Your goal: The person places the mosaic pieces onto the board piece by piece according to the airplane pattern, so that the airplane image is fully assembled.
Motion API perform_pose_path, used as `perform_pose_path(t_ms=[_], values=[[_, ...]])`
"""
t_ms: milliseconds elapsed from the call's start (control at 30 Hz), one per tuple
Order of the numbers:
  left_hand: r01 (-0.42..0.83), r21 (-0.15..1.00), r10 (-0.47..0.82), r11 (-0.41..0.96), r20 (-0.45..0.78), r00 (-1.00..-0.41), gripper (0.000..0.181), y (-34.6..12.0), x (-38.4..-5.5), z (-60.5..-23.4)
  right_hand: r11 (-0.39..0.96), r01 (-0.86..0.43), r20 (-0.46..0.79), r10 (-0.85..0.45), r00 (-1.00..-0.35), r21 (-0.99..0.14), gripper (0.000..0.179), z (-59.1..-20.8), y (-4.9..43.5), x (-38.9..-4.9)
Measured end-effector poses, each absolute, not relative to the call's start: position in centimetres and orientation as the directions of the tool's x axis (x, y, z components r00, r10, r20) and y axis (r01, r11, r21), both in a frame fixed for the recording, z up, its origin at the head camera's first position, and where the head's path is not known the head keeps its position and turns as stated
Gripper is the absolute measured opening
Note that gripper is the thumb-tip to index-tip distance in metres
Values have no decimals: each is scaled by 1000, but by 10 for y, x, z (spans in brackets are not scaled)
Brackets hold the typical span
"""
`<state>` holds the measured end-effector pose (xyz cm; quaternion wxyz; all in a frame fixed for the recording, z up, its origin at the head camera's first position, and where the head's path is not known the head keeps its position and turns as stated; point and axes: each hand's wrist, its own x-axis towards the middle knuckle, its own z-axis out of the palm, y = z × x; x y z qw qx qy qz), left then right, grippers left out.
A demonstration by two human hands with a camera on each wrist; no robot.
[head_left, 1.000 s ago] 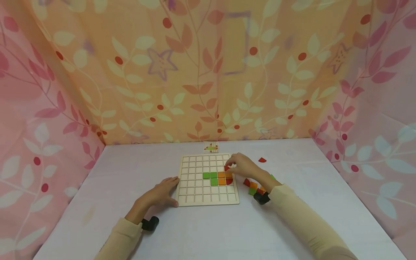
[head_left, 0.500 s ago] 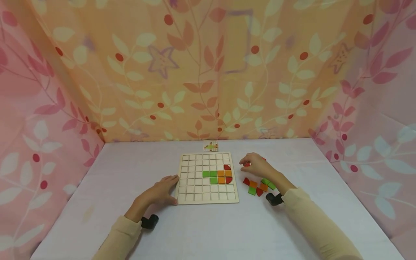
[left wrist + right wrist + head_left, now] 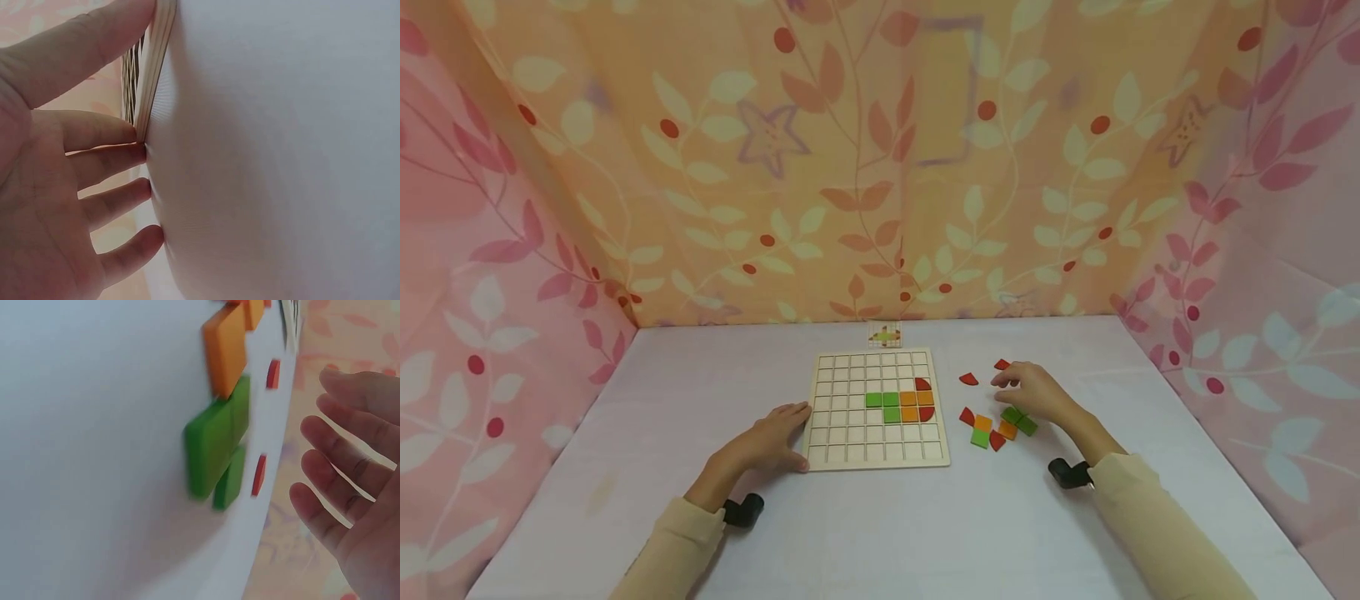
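A pale wooden grid board (image 3: 842,432) lies mid-table in the head view. Green squares (image 3: 882,400), orange squares (image 3: 908,406) and two red quarter-round pieces (image 3: 927,414) fill some cells at its right side. My left hand (image 3: 769,440) rests at the board's left edge, thumb and fingers spread; in the left wrist view the fingertips (image 3: 140,134) meet that edge. My right hand (image 3: 1037,390) hovers over the loose pieces with relaxed fingers and holds nothing. Just below it are loose green squares (image 3: 1024,423), shown also in the right wrist view as green blocks (image 3: 209,447).
Loose orange (image 3: 982,423) and green (image 3: 981,438) squares and several red quarter-rounds (image 3: 968,379) lie right of the board. A small pattern card (image 3: 884,335) sits behind it. Patterned curtains (image 3: 865,167) enclose the table's back and sides.
My right hand has left the red piece at the board's upper right and moved right, above the loose pieces. A red quarter-round now lies right of the board. My left hand stays put.
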<state>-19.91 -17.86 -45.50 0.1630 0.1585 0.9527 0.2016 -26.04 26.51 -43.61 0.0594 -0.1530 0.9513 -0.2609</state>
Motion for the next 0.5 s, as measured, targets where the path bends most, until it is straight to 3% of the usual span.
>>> perform_pose_path(t_ms=[500], values=[[235, 430, 363, 872, -244, -899, 94, -179, -199, -455, 822, -268, -28, -325, -945, -503, 23, -453, 305, -252]])
